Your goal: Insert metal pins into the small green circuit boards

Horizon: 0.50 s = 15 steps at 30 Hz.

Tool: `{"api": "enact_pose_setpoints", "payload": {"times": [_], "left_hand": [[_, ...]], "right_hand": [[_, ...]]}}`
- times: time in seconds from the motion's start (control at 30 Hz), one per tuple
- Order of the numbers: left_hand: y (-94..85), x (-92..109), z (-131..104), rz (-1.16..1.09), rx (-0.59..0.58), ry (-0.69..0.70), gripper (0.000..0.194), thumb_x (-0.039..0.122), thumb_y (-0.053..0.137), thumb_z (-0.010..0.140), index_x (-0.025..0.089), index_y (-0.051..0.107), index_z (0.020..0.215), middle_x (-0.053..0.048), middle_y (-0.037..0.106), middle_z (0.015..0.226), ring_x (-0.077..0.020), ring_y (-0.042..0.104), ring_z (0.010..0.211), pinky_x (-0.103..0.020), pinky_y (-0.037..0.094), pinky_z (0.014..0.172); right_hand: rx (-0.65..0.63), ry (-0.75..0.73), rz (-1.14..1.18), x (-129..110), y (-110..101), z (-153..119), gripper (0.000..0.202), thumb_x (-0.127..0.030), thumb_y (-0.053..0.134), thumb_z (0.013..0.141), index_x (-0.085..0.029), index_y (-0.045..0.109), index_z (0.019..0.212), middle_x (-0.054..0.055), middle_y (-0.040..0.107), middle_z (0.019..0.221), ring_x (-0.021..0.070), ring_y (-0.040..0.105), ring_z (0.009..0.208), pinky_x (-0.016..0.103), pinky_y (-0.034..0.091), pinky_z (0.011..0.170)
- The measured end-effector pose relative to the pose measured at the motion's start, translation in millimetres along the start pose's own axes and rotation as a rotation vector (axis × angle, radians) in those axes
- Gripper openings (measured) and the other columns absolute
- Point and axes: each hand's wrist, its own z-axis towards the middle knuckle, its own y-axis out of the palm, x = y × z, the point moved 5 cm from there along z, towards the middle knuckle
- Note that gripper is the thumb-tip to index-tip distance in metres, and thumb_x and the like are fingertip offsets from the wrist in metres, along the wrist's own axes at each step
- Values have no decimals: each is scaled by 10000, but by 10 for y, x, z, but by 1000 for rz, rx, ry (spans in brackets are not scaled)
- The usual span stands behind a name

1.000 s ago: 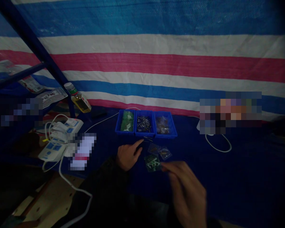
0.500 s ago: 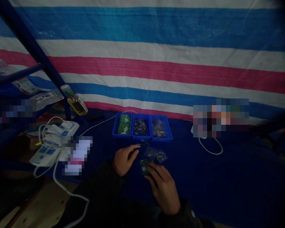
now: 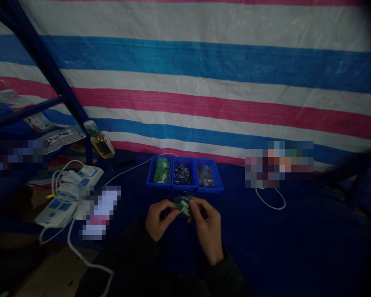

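Between my hands is a small green-tinted plastic bag (image 3: 183, 205) with pale pieces showing through it. My left hand (image 3: 159, 219) pinches its left edge between thumb and finger. On the opposite edge, my right hand (image 3: 207, 226) grips it, with the thumb lying on the front. Just beyond the bag stand three joined blue bins. The left bin holds green bags (image 3: 162, 170), the middle one loose metal pins (image 3: 182, 174), the right one small clear bags (image 3: 205, 175). A thin dark rod lies partly hidden behind the held bag.
At left lie white power strips (image 3: 57, 206) with plugs and cables, beside a pixelated flat object (image 3: 101, 212). A bottle of yellow liquid (image 3: 101, 142) leans by the blue frame post (image 3: 46, 62). A white cable loop (image 3: 272, 203) lies at right. A striped sheet (image 3: 204, 99) hangs behind.
My right hand has lifted the green bag off the table and moved it up and left. My left hand has taken hold of its edge. The view has tilted slightly upward.
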Motion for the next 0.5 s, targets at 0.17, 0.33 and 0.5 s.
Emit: {"api": "enact_pose_setpoints", "payload": {"times": [0.17,0.33,0.5], "left_hand": [[-45,6,-27,-16,74,-47,236,316,604,966,165,694,809,-19,677,747,-166,616,710,-257,440,695],[-50,10,-28,-17,86,-63,224,318,593,973,169,688,835,-15,669,745,-162,597,694,-259,430,686],[-19,15,-21,0,36,-64,234,337,591,968,166,670,830,-26,671,760,-173,610,719,-265,432,692]], "right_hand": [[14,-65,-3,126,137,12,256,-397,604,970,-184,697,1078,31,718,836,167,669,712,262,522,630],[25,-215,-76,200,158,-104,401,-280,556,999,-207,485,1387,-18,685,768,153,681,693,287,553,722],[82,-316,-113,249,136,-196,205,-232,570,988,-212,533,1189,16,722,850,153,695,687,276,568,675]]}}
